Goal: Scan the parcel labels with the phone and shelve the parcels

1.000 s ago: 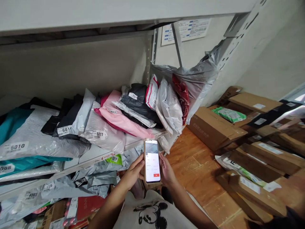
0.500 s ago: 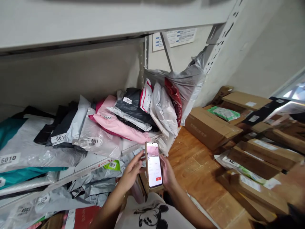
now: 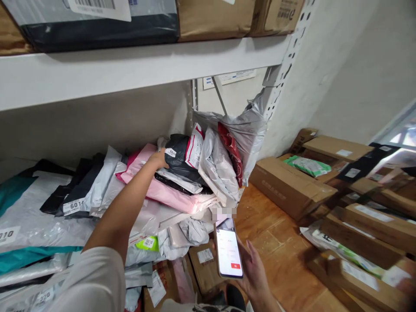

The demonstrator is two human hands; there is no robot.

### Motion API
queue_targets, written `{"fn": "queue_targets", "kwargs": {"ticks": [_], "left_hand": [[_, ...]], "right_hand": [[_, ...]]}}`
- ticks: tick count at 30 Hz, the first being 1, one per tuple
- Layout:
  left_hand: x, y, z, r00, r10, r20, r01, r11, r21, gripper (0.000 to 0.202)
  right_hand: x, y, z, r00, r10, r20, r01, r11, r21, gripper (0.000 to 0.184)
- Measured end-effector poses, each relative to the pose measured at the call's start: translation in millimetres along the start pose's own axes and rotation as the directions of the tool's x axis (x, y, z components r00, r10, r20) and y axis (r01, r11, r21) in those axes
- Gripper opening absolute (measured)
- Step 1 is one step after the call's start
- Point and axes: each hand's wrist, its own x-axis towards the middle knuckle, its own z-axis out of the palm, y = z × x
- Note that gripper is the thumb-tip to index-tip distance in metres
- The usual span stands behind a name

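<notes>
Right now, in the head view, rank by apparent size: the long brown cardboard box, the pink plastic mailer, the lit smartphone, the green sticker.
Largest: long brown cardboard box and pink plastic mailer, too alike to rank; the mailer is partly covered.
Next: lit smartphone, though nearest the camera.
Smallest: green sticker.

**Legible markings.** White rectangular sticker on the dark plastic mailer bag: "6014". White corner sticker on the large silver-grey plastic mailer bag: "010", cut by the frame edge. Green sticker on the crumpled grey plastic bag: "5010". Small white tag on the black plastic parcel bag, lit smartphone screen and white wall notice: print too small to read.
</notes>
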Motion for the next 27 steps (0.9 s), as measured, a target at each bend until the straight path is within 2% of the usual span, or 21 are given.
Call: {"fn": "queue_targets", "kwargs": {"ticks": [3, 6, 8, 10, 11, 12, 13, 14, 15, 16, 17, 18, 19, 21, 22, 23, 24, 27], "left_hand": [[8, 7, 8.3, 0.996, 0.094, -0.006, -0.093, 0.995, 0.021, 0.051], [-13, 11, 23.3, 0.992, 0.124, 0.033, -0.127, 0.988, 0.085, 0.038], [-33, 13, 27.6, 0.990, 0.112, 0.082, -0.122, 0.983, 0.136, 0.033], [-53, 17, 22.7, 0.995, 0.051, 0.087, -0.068, 0.977, 0.200, 0.038], [-61, 22, 17.0, 0.999, 0.025, 0.042, -0.034, 0.971, 0.236, 0.048], [-68, 29, 10.0, 0.998, 0.047, -0.036, -0.036, 0.964, 0.262, 0.060], [-73, 38, 2.5, 0.984, 0.133, -0.122, -0.095, 0.957, 0.274, 0.071], [-76, 50, -4.7, 0.940, 0.278, -0.198, -0.219, 0.936, 0.275, 0.076], [-76, 64, -10.6, 0.856, 0.451, -0.253, -0.384, 0.882, 0.272, 0.075], [-73, 78, -14.7, 0.742, 0.610, -0.276, -0.550, 0.791, 0.268, 0.068], [-68, 92, -16.9, 0.642, 0.723, -0.257, -0.675, 0.691, 0.259, 0.059], [-62, 105, -17.3, 0.609, 0.769, -0.192, -0.730, 0.639, 0.242, 0.051], [-55, 116, -16.3, 0.640, 0.761, -0.110, -0.729, 0.646, 0.229, 0.045], [-39, 132, -13.0, 0.777, 0.628, 0.048, -0.620, 0.749, 0.232, 0.037], [-32, 139, -11.6, 0.835, 0.544, 0.083, -0.546, 0.802, 0.240, 0.038], [-26, 145, -10.8, 0.875, 0.478, 0.069, -0.480, 0.843, 0.243, 0.042], [-20, 151, -10.5, 0.896, 0.443, 0.022, -0.436, 0.870, 0.232, 0.049], [0, 179, -8.8, 0.907, 0.416, -0.064, -0.404, 0.903, 0.143, 0.057]], "right_hand": [[-8, -5, -24, 0.994, -0.026, -0.107, 0.027, 1.000, 0.008, 0.056], [-12, -12, -58, 0.962, -0.138, -0.235, 0.127, 0.990, -0.060, 0.055], [-14, -17, -79, 0.935, -0.217, -0.280, 0.201, 0.976, -0.085, 0.054], [-15, -22, -93, 0.922, -0.265, -0.283, 0.255, 0.964, -0.074, 0.055], [-15, -24, -96, 0.922, -0.275, -0.272, 0.269, 0.961, -0.059, 0.057], [-15, -26, -96, 0.928, -0.269, -0.258, 0.269, 0.963, -0.038, 0.057], [-15, -28, -93, 0.934, -0.259, -0.247, 0.264, 0.965, -0.014, 0.057], [-14, -29, -88, 0.938, -0.246, -0.243, 0.256, 0.967, 0.011, 0.056], [-14, -31, -82, 0.941, -0.235, -0.242, 0.249, 0.968, 0.029, 0.056], [-13, -32, -74, 0.943, -0.229, -0.242, 0.245, 0.969, 0.036, 0.055], [-12, -33, -67, 0.938, -0.243, -0.246, 0.258, 0.966, 0.032, 0.055], [-11, -34, -60, 0.933, -0.260, -0.250, 0.274, 0.961, 0.024, 0.056], [-11, -35, -55, 0.930, -0.271, -0.247, 0.285, 0.958, 0.023, 0.058], [-12, -38, -51, 0.942, -0.251, -0.223, 0.270, 0.961, 0.058, 0.060], [-12, -39, -51, 0.950, -0.228, -0.213, 0.251, 0.964, 0.087, 0.060], [-13, -40, -54, 0.957, -0.207, -0.204, 0.234, 0.965, 0.116, 0.057], [-14, -41, -57, 0.961, -0.194, -0.198, 0.223, 0.965, 0.140, 0.053], [-17, -47, -67, 0.967, -0.199, -0.157, 0.224, 0.961, 0.162, 0.046]]}}
